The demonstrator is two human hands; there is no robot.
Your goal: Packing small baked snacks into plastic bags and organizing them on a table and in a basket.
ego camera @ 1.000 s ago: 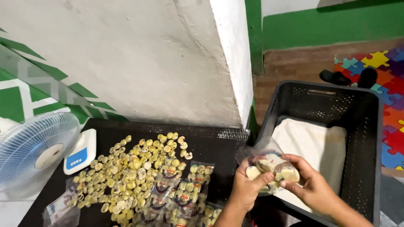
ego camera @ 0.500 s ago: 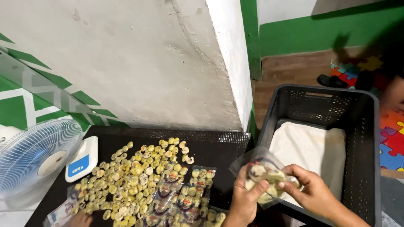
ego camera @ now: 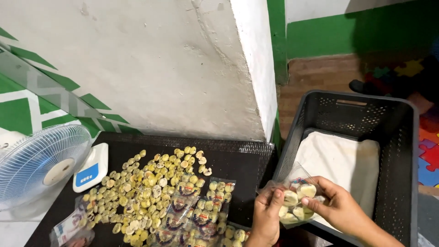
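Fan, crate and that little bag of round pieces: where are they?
fan (ego camera: 43, 167), head view, on its front grille.
crate (ego camera: 352, 98), head view, on its far rim.
bag (ego camera: 297, 201), head view, on the filled middle, between both hands.

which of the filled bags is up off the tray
The clear bag held between the left hand and right hand, over the black crate's near edge. The other filled bags lie flat on the tray.
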